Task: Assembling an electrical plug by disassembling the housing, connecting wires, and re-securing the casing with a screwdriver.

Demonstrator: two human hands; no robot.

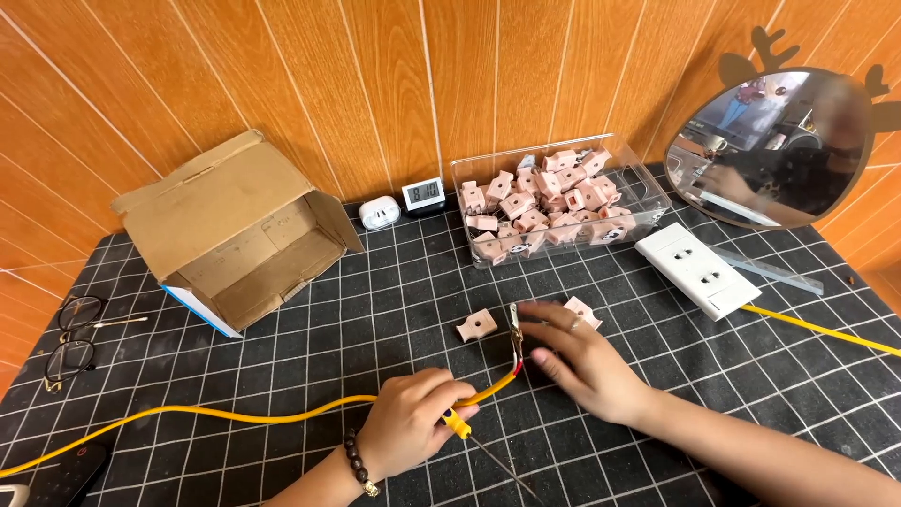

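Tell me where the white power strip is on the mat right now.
In the head view, the white power strip lies on the right side of the black grid mat, between the clear bin of pink parts and the oval mirror.

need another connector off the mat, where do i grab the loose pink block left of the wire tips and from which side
Take the pink block across its two long flat sides, coming straight down from above. It lies flat on the grid mat with open mat all round it, so a pinch closes cleanly. Come from its left, away from the bare wire ends that the right hand is fingering.
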